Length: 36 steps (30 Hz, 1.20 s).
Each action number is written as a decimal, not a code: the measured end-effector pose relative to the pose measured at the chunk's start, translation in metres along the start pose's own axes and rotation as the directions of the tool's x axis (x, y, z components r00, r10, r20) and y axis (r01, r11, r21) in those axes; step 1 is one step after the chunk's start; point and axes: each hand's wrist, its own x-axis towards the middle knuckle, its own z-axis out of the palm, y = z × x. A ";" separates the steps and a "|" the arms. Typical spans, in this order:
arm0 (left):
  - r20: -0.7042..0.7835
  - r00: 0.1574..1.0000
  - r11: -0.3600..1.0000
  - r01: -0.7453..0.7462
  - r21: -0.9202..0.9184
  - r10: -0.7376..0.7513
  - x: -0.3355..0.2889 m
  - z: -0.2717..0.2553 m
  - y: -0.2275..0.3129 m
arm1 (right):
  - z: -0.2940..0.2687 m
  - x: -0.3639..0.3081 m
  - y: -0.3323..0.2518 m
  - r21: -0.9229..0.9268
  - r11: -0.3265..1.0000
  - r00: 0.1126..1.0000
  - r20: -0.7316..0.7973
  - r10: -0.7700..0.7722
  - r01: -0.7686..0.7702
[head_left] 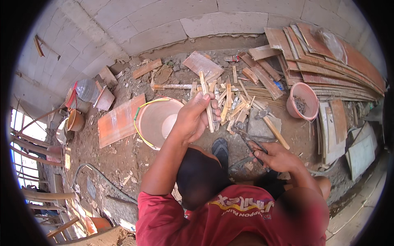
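My left hand (196, 117) is closed around a narrow wooden strip (206, 102), which stands nearly upright between thumb and fingers. In my right hand (277, 157) are dark metal pincers (245, 135); their head points up and left, toward the strip but apart from it. Past both hands lies a heap of short wooden strips (232, 104). Right of the pincers, a hammer (276, 130) with a wooden handle rests by a flat grey stone block (260, 126). Whether the strip holds a nail is too small to tell.
A large pale bucket (154, 119) with a yellow-green rim stands at the left, beside a reddish board (119, 121). At the right, a pink bucket (302, 102) holds nails or metal bits. Stacked panels (328, 61) lean near the block wall (230, 24). A hose (96, 172) crosses the dirt.
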 end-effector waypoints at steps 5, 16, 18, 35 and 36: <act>-0.071 0.992 0.991 -0.101 0.090 0.108 -0.002 0.001 -0.007 | 0.016 -0.003 0.006 -0.169 0.984 0.998 0.016 -0.058 0.060; -0.140 0.990 0.985 0.051 0.164 -0.028 0.005 -0.003 -0.017 | 0.029 -0.001 0.018 -0.523 0.845 0.954 -0.184 -0.236 0.108; -0.133 0.990 0.979 0.079 0.186 -0.054 0.005 0.000 -0.019 | 0.028 0.000 0.016 -0.576 0.808 0.945 -0.175 -0.275 0.128; 0.044 0.992 0.910 0.091 0.404 -0.119 0.001 0.009 -0.023 | 0.012 0.006 -0.016 -0.793 0.604 0.975 -0.066 -0.211 0.077; 0.046 0.992 0.909 0.087 0.407 -0.116 0.001 0.008 -0.023 | 0.012 0.007 -0.017 -0.797 0.599 0.974 -0.069 -0.215 0.076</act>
